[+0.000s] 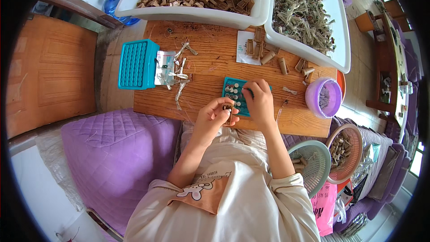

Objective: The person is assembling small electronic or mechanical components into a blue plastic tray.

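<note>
My left hand (209, 120) is closed round a small brown plastic casing (228, 107), held upright just off the table's near edge. Its thumb presses near a small whitish spot on the casing. Beside it, my right hand (261, 104) reaches down over a teal tray (229, 80), thumb and fingers pinched together. Whatever those fingertips hold, if anything, is hidden. Small round silver discs (233, 90), like button cells, sit in the tray's pockets; the hand covers the tray's right part.
Larger teal dimpled tray (137, 65) and white wire bundles (179, 76) lie left on the wooden table (206, 40). Loose brown casings (282, 66) lie right, near a purple bucket (319, 101). Behind stand white bins of casings (197, 12) and wires (304, 42); baskets (320, 170) stand lower right.
</note>
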`<state>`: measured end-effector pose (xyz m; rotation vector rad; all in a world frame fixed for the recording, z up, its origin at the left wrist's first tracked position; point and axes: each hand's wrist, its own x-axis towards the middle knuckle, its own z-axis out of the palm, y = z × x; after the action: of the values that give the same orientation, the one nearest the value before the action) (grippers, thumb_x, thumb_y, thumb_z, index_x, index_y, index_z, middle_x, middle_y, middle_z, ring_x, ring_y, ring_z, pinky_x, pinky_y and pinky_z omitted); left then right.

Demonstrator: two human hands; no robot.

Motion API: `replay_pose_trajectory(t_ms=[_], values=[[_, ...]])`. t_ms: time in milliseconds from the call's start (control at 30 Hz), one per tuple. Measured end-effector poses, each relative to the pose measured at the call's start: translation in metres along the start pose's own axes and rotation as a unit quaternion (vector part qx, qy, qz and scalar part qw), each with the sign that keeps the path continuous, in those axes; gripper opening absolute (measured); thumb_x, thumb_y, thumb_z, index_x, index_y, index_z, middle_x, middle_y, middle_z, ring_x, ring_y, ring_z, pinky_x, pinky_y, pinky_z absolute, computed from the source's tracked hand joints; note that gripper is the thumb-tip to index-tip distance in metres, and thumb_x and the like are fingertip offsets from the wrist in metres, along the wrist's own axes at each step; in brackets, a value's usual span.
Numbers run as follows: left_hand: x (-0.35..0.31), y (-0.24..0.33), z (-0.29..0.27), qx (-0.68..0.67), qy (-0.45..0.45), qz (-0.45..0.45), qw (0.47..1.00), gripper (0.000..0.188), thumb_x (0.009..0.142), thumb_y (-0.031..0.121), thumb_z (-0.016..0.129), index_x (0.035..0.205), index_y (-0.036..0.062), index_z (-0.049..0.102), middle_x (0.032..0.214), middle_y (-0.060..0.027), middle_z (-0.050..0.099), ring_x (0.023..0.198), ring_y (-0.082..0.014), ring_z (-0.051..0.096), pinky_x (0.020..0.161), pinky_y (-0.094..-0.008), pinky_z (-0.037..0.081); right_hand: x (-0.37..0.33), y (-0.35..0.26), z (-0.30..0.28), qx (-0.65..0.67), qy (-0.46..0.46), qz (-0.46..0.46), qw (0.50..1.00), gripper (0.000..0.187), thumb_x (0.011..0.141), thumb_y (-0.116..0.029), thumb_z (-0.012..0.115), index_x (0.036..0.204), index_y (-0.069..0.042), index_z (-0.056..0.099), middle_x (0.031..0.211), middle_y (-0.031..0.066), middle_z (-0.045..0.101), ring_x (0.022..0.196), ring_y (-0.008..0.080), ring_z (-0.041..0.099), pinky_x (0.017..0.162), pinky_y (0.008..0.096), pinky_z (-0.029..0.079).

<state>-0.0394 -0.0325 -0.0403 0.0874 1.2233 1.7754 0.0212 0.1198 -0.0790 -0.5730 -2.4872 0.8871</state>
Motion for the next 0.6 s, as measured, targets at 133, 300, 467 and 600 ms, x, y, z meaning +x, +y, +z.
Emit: replay_pose_trajectory(t_ms=[133, 300, 467, 600], values=[[0.001, -0.001, 0.0, 0.02, -0.026, 0.023, 0.999, 0.027, 0.083, 0.01, 0.05, 0.109, -0.0008, 0.047, 0.088, -0.01, 0.058, 0.076, -0.0162, 0.06, 0.066, -0.0281, 0.051, -0.005, -0.025, -0.019, 0.106, 0.066, 0.013, 0.992, 0.014, 0.067, 0.0, 0.063, 0.08, -0.005, 0.059, 0.087, 0.0085, 0.055, 0.077, 0.0239, 0.055, 0.065, 0.0314, 0.046], [0.001, -0.004, 0.006, -0.006, -0.063, 0.032, 0.997, 0.028, 0.086, 0.008, 0.05, 0.111, -0.0037, 0.045, 0.092, -0.0086, 0.057, 0.078, -0.0127, 0.058, 0.068, -0.0238, 0.049, -0.02, -0.044, -0.028, 0.124, 0.056, -0.099, 0.986, 0.017, 0.066, 0.004, 0.064, 0.08, -0.002, 0.059, 0.086, 0.01, 0.056, 0.075, 0.0232, 0.057, 0.063, 0.0299, 0.048], [0.004, -0.008, 0.003, 0.01, -0.058, 0.019, 0.998, 0.026, 0.086, 0.005, 0.048, 0.11, -0.0034, 0.045, 0.09, -0.0082, 0.058, 0.079, -0.0129, 0.058, 0.068, -0.023, 0.05, -0.018, -0.04, -0.036, 0.103, -0.028, -0.136, 0.985, 0.019, 0.068, 0.001, 0.062, 0.086, -0.003, 0.06, 0.088, 0.009, 0.056, 0.073, 0.0245, 0.057, 0.065, 0.032, 0.048], [0.005, -0.007, -0.006, 0.018, -0.028, 0.005, 0.999, 0.024, 0.085, 0.008, 0.048, 0.108, -0.001, 0.048, 0.088, -0.0089, 0.058, 0.075, -0.0129, 0.059, 0.065, -0.024, 0.05, -0.018, -0.026, -0.032, 0.162, -0.08, -0.102, 0.978, 0.022, 0.07, -0.001, 0.062, 0.092, -0.003, 0.059, 0.09, 0.0101, 0.057, 0.074, 0.0258, 0.057, 0.065, 0.0329, 0.047]])
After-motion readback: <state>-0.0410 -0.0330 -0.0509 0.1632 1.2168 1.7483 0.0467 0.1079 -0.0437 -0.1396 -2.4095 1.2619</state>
